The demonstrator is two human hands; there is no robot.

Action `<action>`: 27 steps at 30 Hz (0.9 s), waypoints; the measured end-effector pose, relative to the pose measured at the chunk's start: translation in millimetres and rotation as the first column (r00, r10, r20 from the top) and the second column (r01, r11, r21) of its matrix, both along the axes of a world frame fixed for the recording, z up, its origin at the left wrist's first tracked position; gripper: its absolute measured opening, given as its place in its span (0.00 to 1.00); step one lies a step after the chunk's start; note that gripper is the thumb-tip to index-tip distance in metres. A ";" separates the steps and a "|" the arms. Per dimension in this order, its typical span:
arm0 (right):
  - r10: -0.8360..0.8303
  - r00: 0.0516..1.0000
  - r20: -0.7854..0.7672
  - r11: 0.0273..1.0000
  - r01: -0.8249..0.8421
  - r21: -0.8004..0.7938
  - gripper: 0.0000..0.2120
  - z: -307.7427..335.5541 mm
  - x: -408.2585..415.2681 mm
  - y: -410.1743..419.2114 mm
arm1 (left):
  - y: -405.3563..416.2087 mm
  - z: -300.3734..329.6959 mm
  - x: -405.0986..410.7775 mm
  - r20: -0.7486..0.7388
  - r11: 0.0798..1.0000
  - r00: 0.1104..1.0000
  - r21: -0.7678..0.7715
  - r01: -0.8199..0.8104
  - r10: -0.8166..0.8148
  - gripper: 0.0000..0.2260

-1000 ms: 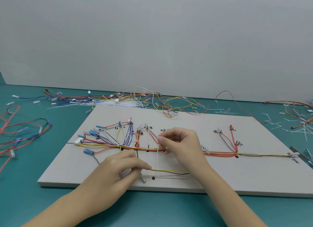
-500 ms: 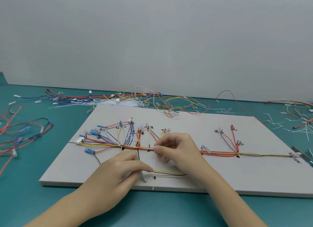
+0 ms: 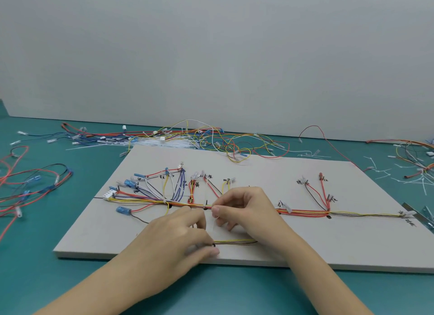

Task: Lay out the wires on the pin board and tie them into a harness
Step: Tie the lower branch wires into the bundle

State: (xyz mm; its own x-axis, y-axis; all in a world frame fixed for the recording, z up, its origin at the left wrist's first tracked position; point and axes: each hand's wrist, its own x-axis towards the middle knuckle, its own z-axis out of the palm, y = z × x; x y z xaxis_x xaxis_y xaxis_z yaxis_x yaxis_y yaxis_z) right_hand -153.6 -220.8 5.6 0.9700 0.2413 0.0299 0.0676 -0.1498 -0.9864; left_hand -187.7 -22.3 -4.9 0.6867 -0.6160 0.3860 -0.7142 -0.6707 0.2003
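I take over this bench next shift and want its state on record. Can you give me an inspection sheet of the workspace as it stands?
Surface: teal table, with a pale pin board lying flat on it.
Job's things: wire harness laid left to right along the board, branches fanning upward; white connector at its left end.
Clutter: cut tie scraps at far right.
Hands: right hand pinches a thin white cable tie at the trunk; left hand rests on the board over the branch wires, its grip hidden.
Cables: loose wire pile behind the board; red and black loops at left.
Surroundings: plain grey wall.
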 end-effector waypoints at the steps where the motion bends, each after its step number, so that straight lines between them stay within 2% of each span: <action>1: 0.014 1.000 -0.004 1.000 -0.014 0.013 0.02 0.8 -1.2 -1.5 | -0.4 -1.7 1.7 -0.022 0.999 1.000 -0.037 -0.008 0.007 0.17; 5: 0.042 0.999 -0.007 0.999 -0.042 0.015 0.03 1.6 -5.7 -3.7 | -6.2 -9.2 6.2 -0.180 0.983 0.983 -0.177 -0.047 0.014 0.20; 10: 0.141 0.987 -0.075 0.989 -0.137 0.059 0.02 0.0 -11.9 -2.7 | -11.0 -15.7 5.1 -0.207 0.952 0.978 -0.305 -0.039 -0.026 0.14; 13: 0.194 0.977 -0.089 0.976 -0.183 0.115 0.01 -1.0 -14.9 -2.1 | -11.7 -15.9 6.0 -0.237 0.939 0.971 -0.340 -0.045 -0.040 0.08; 17: 0.192 0.981 -0.034 0.981 -0.191 0.047 0.01 -2.7 -15.8 -4.8 | -11.4 -16.6 6.1 -0.283 0.927 0.958 -0.371 -0.059 -0.052 0.08; 20: 0.224 0.974 -0.037 0.973 -0.221 0.067 0.01 -3.3 -16.9 -6.0 | -10.7 -18.1 8.1 -0.297 0.921 0.953 -0.385 -0.066 -0.056 0.06; 24: 0.233 0.972 -0.036 0.972 -0.232 0.033 0.01 -4.0 -17.5 -6.0 | -9.5 -23.0 10.6 -0.300 0.921 0.952 -0.384 -0.066 -0.057 0.13; 27: 0.218 0.975 -0.037 0.976 -0.218 -0.001 0.01 -3.1 -18.7 -6.5 | -9.6 -23.8 10.4 -0.294 0.917 0.954 -0.392 -0.067 -0.056 0.12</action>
State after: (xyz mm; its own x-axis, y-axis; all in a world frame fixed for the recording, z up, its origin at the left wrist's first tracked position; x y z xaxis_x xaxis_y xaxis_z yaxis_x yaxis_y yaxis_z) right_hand -172.2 -227.4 2.4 0.8945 0.4470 -0.0061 0.0632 -0.1401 -0.9881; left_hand -177.2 -31.9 -28.6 0.8090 -0.4517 0.3762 -0.5782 -0.4962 0.6476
